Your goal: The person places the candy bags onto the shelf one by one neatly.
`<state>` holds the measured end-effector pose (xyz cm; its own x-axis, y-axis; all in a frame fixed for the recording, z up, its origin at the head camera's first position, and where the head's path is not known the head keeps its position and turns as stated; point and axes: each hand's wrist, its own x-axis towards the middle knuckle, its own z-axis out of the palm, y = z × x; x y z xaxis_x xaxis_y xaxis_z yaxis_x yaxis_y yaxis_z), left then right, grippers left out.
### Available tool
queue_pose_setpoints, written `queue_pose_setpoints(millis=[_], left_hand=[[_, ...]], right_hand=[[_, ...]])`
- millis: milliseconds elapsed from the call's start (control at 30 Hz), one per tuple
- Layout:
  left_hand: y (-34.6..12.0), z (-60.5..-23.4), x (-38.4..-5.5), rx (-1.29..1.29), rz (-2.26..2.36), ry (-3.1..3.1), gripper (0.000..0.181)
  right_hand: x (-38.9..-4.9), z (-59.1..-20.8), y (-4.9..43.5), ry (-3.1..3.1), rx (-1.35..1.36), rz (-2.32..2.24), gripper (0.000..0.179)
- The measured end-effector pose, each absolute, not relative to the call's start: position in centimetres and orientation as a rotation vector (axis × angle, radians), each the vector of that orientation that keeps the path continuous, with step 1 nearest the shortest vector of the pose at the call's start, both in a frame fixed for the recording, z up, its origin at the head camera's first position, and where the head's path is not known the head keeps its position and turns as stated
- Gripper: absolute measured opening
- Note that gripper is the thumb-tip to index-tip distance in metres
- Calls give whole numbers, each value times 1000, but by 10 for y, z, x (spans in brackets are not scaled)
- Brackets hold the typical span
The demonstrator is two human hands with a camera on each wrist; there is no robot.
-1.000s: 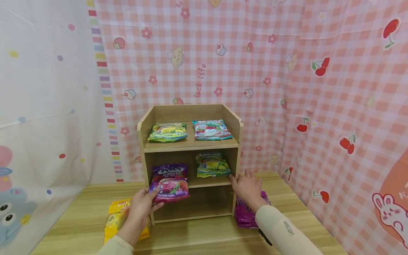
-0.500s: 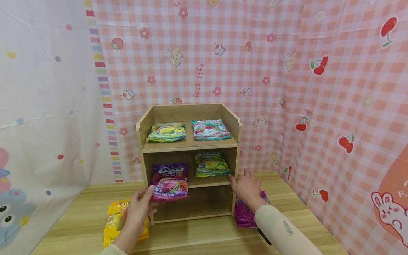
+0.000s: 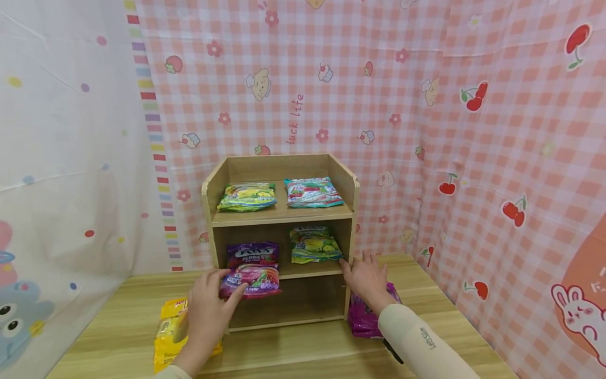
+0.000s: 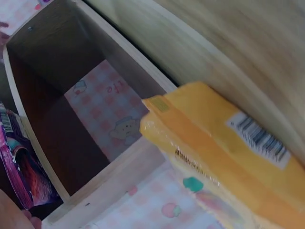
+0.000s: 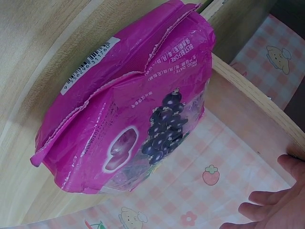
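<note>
In the head view, my left hand [image 3: 210, 305] is at the lower left corner of a purple Fox's berries candy bag [image 3: 253, 271]. Its fingers meet the left edge and the thumb lies at the bottom edge. That bag sits on the middle level of a wooden shelf [image 3: 284, 218], its lower end jutting past the front edge. My right hand [image 3: 368, 279] rests against the shelf's right side, fingers extended, its fingertip near a green candy bag [image 3: 314, 246] on the same level. In the right wrist view its fingers [image 5: 267, 196] appear at the lower right.
A yellow candy bag [image 3: 171, 329] lies on the table left of the shelf, under my left forearm. A magenta grape candy bag [image 5: 128, 105] stands beside the right wall. On top are a yellow-green bag [image 3: 248, 197] and a teal-red bag [image 3: 314, 192].
My left hand has let go of its pinch on the berries bag's corner and spread thumb and fingers along its left and bottom edges. My right hand stays in place.
</note>
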<state>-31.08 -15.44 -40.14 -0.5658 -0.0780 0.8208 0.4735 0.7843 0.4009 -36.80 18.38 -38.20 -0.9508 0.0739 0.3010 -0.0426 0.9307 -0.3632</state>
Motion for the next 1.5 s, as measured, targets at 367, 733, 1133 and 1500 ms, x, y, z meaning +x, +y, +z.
queue_pose_setpoints(millis=[367,733,1133,1500], left_hand=[[-154,-412,-321,-697,-197,-1909,70],[-148,-409,-323,-825,-81,-1848,54],[-144,-399,-330,-823,-78,-1850,52],[-144,-397,-350,-755,-43,-1949,21]], right_hand=[[-370,-382,184,-2774,-22,534,58],[-371,-383,183,-2765,-19,528,56],[-371,-383,184,-2772,-19,523,57],[-370,-382,184,-2785,-21,542,59]])
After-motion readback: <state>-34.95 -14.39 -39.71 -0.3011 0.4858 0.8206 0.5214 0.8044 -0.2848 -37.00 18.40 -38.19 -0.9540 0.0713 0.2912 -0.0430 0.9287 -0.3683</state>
